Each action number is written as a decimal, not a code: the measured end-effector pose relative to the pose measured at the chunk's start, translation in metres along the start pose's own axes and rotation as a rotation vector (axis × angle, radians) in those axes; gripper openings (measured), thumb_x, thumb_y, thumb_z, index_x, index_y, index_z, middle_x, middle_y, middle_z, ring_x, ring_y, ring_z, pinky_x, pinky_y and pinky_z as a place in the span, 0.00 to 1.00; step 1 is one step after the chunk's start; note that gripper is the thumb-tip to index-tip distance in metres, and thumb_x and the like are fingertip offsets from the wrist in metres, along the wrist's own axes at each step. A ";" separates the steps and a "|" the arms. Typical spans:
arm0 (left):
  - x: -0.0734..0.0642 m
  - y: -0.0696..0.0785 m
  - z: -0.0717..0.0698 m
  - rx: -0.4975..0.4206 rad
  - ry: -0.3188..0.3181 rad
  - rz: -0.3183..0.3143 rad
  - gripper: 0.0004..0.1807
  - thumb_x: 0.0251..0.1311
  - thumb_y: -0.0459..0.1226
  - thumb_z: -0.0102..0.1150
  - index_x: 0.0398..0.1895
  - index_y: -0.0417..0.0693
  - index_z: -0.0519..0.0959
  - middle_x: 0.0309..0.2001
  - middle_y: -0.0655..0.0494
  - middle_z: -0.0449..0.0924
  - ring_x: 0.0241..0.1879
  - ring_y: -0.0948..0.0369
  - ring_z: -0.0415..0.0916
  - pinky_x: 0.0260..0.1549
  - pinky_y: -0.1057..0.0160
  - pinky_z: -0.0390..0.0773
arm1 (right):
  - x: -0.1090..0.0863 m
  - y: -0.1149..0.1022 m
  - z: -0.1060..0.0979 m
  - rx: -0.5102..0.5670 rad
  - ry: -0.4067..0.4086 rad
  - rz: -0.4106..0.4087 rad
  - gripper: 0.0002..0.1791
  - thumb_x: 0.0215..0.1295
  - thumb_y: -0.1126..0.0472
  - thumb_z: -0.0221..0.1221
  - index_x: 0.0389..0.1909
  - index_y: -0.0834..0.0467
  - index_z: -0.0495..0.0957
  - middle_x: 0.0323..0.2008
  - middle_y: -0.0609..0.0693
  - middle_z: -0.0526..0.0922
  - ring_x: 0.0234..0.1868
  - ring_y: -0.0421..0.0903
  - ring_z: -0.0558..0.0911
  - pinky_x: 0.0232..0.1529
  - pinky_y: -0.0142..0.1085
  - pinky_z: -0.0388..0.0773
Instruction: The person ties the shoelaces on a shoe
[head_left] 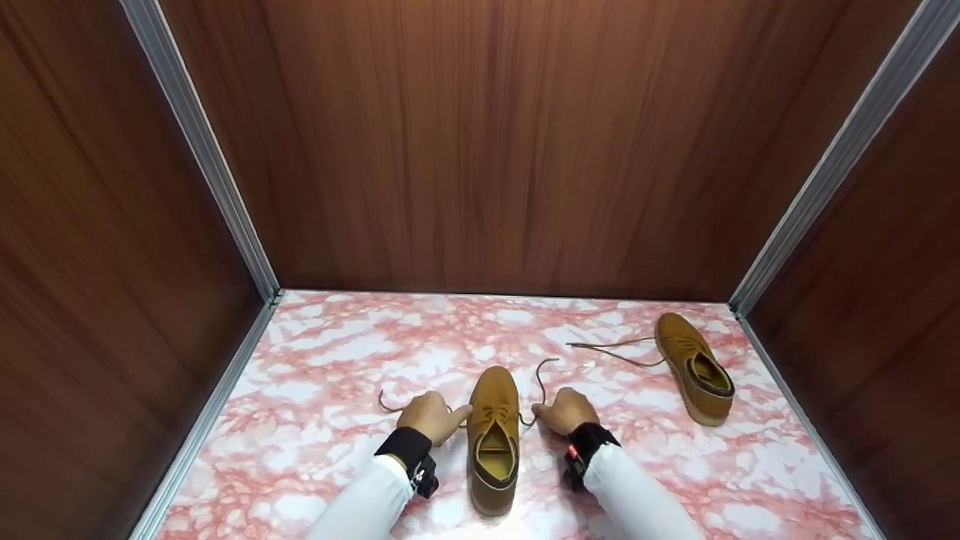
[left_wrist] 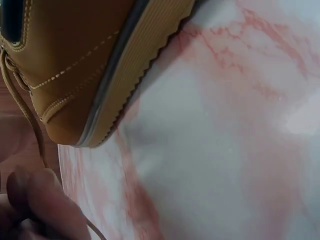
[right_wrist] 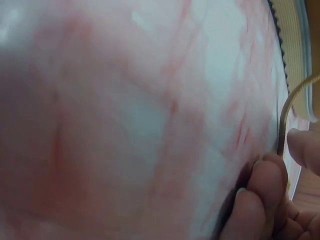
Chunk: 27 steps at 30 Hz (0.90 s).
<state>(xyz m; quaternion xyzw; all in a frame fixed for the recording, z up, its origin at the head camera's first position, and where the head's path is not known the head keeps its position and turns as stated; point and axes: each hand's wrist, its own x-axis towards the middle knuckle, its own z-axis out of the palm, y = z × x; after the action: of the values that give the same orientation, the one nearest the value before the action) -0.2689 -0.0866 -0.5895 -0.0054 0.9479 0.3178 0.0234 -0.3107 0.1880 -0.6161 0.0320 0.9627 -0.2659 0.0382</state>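
A tan lace-up shoe [head_left: 495, 386] stands upright on the tabletop between the two hands, toe pointing away. Its laces spread out to both sides. On its left, the left hand [head_left: 429, 417] grips one lace [left_wrist: 31, 120], whose loose end [head_left: 386, 406] curls out past the knuckles. Across from it, the right hand [head_left: 568, 412] pinches the other lace [right_wrist: 283, 120] between thumb and fingers, close over the table. That lace's free end [head_left: 541, 375] runs forward beyond the fingertips.
A second tan shoe [head_left: 679, 341] lies at the right, its long laces [head_left: 615, 346] trailing left over the pink-and-white marbled table [head_left: 337, 337]. Dark wood-look panels [head_left: 487, 150] with metal corner posts [head_left: 210, 150] wall in the back and both sides.
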 end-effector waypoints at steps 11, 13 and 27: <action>0.007 -0.012 0.007 -0.259 -0.180 -0.041 0.26 0.64 0.43 0.64 0.08 0.57 0.67 0.15 0.56 0.81 0.12 0.65 0.72 0.14 0.69 0.68 | 0.003 0.000 -0.005 -0.064 -0.063 -0.067 0.10 0.56 0.62 0.64 0.20 0.58 0.75 0.24 0.56 0.82 0.27 0.51 0.79 0.33 0.42 0.78; 0.008 -0.012 0.007 -0.317 -0.177 -0.047 0.26 0.64 0.41 0.64 0.09 0.57 0.66 0.17 0.53 0.83 0.12 0.66 0.72 0.14 0.70 0.70 | 0.003 0.001 -0.004 -0.065 -0.074 -0.069 0.09 0.55 0.63 0.63 0.19 0.57 0.75 0.23 0.55 0.82 0.26 0.50 0.79 0.33 0.41 0.78; 0.019 0.006 -0.010 -0.517 -0.117 -0.014 0.21 0.71 0.37 0.56 0.15 0.51 0.69 0.33 0.39 0.90 0.19 0.58 0.83 0.14 0.72 0.69 | 0.001 0.013 -0.012 0.229 -0.058 -0.068 0.07 0.53 0.65 0.64 0.18 0.57 0.83 0.15 0.45 0.81 0.19 0.39 0.77 0.25 0.30 0.74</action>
<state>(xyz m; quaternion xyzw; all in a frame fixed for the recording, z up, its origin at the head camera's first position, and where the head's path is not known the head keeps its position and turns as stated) -0.2880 -0.0876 -0.5791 0.0006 0.8320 0.5492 0.0785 -0.3111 0.2058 -0.6126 -0.0044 0.9250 -0.3761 0.0533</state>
